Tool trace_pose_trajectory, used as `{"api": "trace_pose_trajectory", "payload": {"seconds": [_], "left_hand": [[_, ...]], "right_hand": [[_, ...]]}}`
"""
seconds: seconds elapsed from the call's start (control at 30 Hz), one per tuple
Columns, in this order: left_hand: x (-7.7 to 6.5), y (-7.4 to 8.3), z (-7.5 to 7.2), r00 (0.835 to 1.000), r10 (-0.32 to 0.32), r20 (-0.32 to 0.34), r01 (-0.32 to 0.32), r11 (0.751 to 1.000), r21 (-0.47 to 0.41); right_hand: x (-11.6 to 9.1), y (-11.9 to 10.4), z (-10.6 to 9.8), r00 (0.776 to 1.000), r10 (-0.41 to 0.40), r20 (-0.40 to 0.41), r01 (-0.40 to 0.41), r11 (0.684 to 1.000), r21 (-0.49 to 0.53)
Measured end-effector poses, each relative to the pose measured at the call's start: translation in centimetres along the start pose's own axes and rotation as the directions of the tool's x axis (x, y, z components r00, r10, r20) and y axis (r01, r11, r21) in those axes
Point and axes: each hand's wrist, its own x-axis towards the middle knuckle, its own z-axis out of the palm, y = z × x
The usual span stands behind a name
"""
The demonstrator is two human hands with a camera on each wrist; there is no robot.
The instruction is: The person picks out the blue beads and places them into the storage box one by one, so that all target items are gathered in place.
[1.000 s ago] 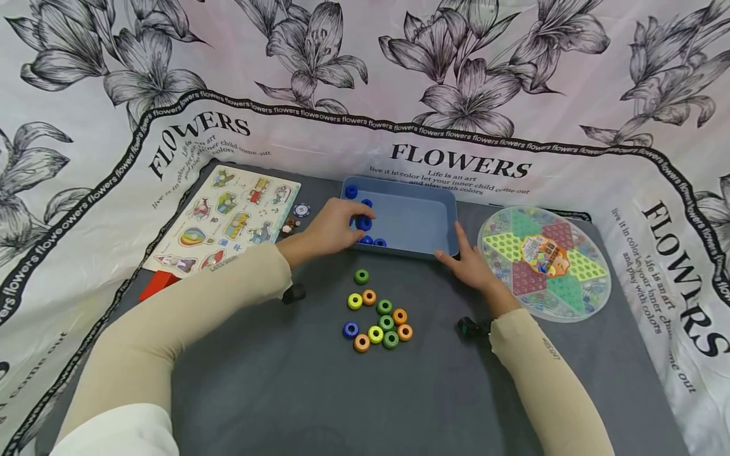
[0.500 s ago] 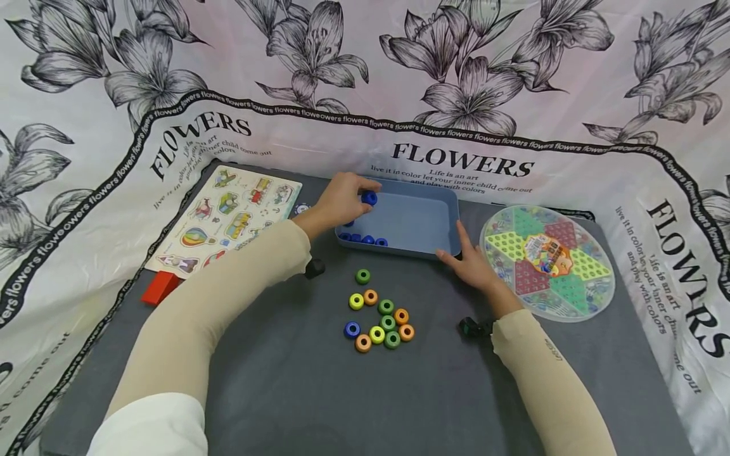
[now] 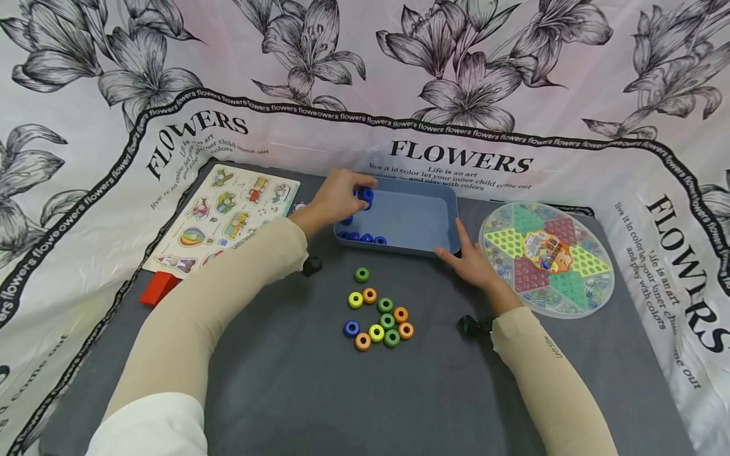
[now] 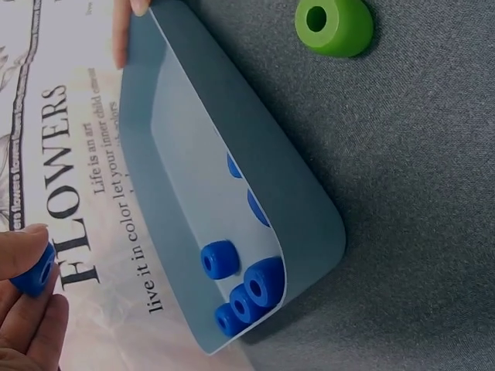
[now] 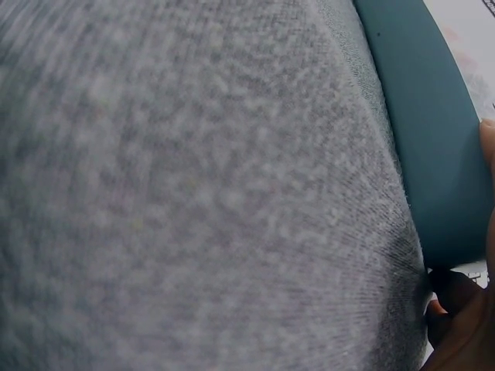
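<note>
In the head view my left hand is over the back left part of a shallow blue-grey tray. Its thumb and fingers pinch a blue bead, seen with its hole in the left wrist view. Several more blue beads lie inside along the tray's left end and front left corner. My right hand touches the tray's front right corner, index finger straight along the right side and thumb at the front wall. The right wrist view shows only parts of its fingers against the tray.
Nearer on the grey table lie green, yellow, orange and one blue bead. A picture puzzle board and red block are at left. A round clear game box stands right. Patterned cloth hangs behind.
My left hand has moved back and slightly right from the tray's left middle and now holds a blue bead near the back left. The right hand has stayed at the tray corner.
</note>
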Motion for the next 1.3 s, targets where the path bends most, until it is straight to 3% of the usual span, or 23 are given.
{"api": "trace_pose_trajectory", "payload": {"seconds": [0.37, 0.57, 0.7, 0.77, 0.8, 0.83, 0.87, 0.93, 1.0, 1.03, 1.07, 1.1, 1.17, 1.3], "left_hand": [[-0.2, -0.6, -0.4, 1.0, -0.003, 0.009, 0.003, 1.0, 0.028], [-0.3, -0.5, -0.6, 0.999, 0.035, -0.009, -0.035, 0.999, 0.028], [-1.2, 0.6, -0.5, 0.995, 0.095, -0.029, -0.095, 0.995, -0.011], [-2.1, 1.2, -0.1, 0.982, 0.189, 0.018, -0.189, 0.982, 0.004], [-2.7, 1.5, 0.1, 0.965, 0.254, 0.067, -0.256, 0.967, 0.016], [-3.4, 1.8, 0.5, 0.937, 0.324, 0.133, -0.332, 0.942, 0.043], [-4.3, 2.0, 0.9, 0.899, 0.385, 0.21, -0.408, 0.91, 0.077], [-6.2, 2.2, 2.0, 0.795, 0.478, 0.372, -0.552, 0.825, 0.119], [-8.3, 2.4, 3.1, 0.698, 0.495, 0.517, -0.64, 0.755, 0.143], [-9.3, 2.4, 3.6, 0.664, 0.483, 0.571, -0.668, 0.726, 0.163], [-10.2, 2.4, 4.1, 0.641, 0.465, 0.611, -0.687, 0.702, 0.186], [-11.1, 2.3, 4.6, 0.625, 0.449, 0.638, -0.701, 0.683, 0.206], [-12.5, 1.9, 5.4, 0.618, 0.409, 0.671, -0.707, 0.662, 0.247], [-13.7, 0.8, 6.7, 0.637, 0.373, 0.675, -0.697, 0.653, 0.296]], "right_hand": [[0.2, -0.1, 0.1, 1.0, -0.013, -0.005, 0.013, 1.0, -0.001], [0.3, -0.2, 0.2, 1.0, -0.01, -0.004, 0.01, 1.0, -0.005], [0.3, -0.2, 0.2, 1.0, -0.001, -0.004, 0.001, 1.0, 0.001], [0.3, -0.2, 0.2, 1.0, -0.003, -0.005, 0.003, 1.0, -0.002], [0.3, -0.2, 0.3, 1.0, -0.005, -0.004, 0.005, 1.0, -0.004], [0.3, -0.2, 0.3, 1.0, -0.007, -0.003, 0.007, 1.0, -0.005], [0.3, -0.2, 0.3, 1.0, -0.009, -0.001, 0.009, 1.0, -0.003], [0.3, -0.2, 0.2, 1.0, -0.014, -0.002, 0.014, 1.0, -0.002], [0.2, -0.2, 0.0, 1.0, -0.019, -0.003, 0.019, 1.0, 0.002], [0.2, -0.2, 0.0, 1.0, -0.023, -0.005, 0.023, 1.0, 0.004], [0.2, -0.2, -0.1, 1.0, -0.026, -0.009, 0.026, 1.0, 0.002], [0.2, -0.2, -0.1, 0.999, -0.03, -0.012, 0.03, 1.0, -0.001], [0.2, -0.2, -0.1, 0.999, -0.034, -0.012, 0.034, 0.999, -0.005], [-0.1, -0.1, 0.0, 0.999, -0.049, -0.004, 0.049, 0.999, 0.007]]}}
